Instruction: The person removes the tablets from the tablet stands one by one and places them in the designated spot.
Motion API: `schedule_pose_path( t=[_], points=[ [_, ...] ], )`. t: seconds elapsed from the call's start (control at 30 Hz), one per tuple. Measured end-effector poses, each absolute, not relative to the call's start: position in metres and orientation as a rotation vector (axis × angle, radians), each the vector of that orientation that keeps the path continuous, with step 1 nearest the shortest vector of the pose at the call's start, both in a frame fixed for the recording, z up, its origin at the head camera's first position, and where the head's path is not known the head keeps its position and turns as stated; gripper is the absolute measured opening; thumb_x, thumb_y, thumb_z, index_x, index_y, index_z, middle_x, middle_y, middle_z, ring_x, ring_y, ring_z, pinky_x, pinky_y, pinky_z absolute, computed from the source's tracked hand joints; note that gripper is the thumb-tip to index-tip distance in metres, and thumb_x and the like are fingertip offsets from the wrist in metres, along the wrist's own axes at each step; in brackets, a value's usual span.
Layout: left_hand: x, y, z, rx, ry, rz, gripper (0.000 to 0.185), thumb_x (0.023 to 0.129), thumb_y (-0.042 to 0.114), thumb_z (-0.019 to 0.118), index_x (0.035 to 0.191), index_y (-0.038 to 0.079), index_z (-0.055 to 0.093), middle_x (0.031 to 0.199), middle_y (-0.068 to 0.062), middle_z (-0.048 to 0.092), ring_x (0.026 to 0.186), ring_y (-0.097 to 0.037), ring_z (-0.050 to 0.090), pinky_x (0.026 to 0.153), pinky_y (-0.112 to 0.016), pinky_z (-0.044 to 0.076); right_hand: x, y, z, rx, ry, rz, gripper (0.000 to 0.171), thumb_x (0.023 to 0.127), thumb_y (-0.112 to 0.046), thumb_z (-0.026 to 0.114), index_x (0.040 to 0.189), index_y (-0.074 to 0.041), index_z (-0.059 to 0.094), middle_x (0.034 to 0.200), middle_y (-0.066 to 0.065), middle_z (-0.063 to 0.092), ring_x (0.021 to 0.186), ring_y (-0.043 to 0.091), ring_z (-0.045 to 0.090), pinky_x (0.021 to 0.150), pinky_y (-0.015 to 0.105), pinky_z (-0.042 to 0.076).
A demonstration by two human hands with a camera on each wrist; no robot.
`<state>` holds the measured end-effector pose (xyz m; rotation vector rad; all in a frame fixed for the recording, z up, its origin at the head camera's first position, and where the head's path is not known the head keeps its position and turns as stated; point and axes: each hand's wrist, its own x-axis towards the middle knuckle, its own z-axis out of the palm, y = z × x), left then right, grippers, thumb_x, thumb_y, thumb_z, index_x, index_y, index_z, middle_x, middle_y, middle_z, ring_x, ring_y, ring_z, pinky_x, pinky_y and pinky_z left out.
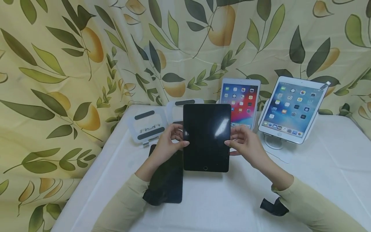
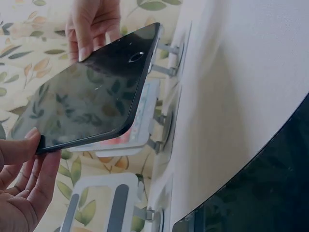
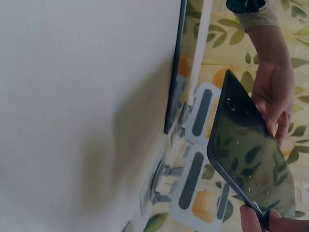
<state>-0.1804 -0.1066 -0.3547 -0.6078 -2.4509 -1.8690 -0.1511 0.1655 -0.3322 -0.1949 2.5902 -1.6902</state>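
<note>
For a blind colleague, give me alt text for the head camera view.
Both hands, left hand and right hand, hold a dark-screened tablet by its side edges above a white table. Two lit tablets stand behind; another dark tablet lies flat.

White-clothed table (image 1: 318, 180) before a cream curtain (image 1: 58, 64) printed with green leaves and yellow fruit

Bright even light; glare on dark tablet (image 1: 206, 137); wrist views blurry.
</note>
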Motion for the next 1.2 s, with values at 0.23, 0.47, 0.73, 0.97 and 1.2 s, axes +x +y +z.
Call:
schedule_pose_path(
  t=[0.23,0.47,0.73,0.97,1.2],
  points=[
    [-0.175,-0.107,-0.366,-0.657,-2.477,-1.961,0.049,0.081,-0.006,0.069,0.124,-0.003,0.045,0.095,-0.017,0.055,0.071,-0.011,0.058,0.061,-0.031,0.057,-0.141,0.168,-0.341,-0.133,2.536,-1.686,0.046,0.087,-0.008,0.068,0.123,0.007,0.043,0.104,0.025,0.059,0.084,0.020,0.068,0.063,0.038,0.058],
    [-0.169,-0.106,-0.376,-0.636,-2.536,-2.056,0.048,0.083,-0.002,0.067,0.125,-0.002,0.044,0.096,-0.014,0.054,0.072,-0.011,0.059,0.064,-0.034,0.057,-0.134,0.172,-0.352,-0.047,2.491,-1.659,0.049,0.085,-0.011,0.070,0.122,0.007,0.043,0.104,0.024,0.059,0.084,0.019,0.067,0.063,0.039,0.058],
    [-0.166,-0.104,-0.385,-0.648,-2.547,-2.158,0.045,0.084,-0.002,0.066,0.123,-0.004,0.045,0.092,-0.011,0.055,0.069,-0.010,0.061,0.067,-0.045,0.057,-0.131,0.177,-0.359,0.006,2.428,-1.647,0.048,0.084,-0.010,0.071,0.119,0.007,0.043,0.098,0.018,0.062,0.080,0.017,0.066,0.063,0.040,0.057],
    [-0.166,-0.105,-0.387,-0.657,-2.608,-2.192,0.041,0.083,-0.005,0.066,0.119,-0.007,0.045,0.087,-0.007,0.055,0.065,-0.010,0.061,0.065,-0.043,0.057,-0.127,0.178,-0.369,0.042,2.343,-1.638,0.049,0.083,-0.008,0.071,0.118,0.007,0.041,0.094,0.013,0.061,0.078,0.015,0.065,0.063,0.039,0.058],
    [-0.168,-0.106,-0.392,-0.623,-2.700,-2.192,0.042,0.083,-0.005,0.066,0.118,-0.008,0.043,0.087,-0.007,0.054,0.066,-0.010,0.061,0.063,-0.034,0.058,-0.128,0.176,-0.378,0.031,2.322,-1.606,0.047,0.083,-0.005,0.070,0.117,0.009,0.041,0.091,0.013,0.058,0.075,0.017,0.065,0.061,0.039,0.057]
  ],
)
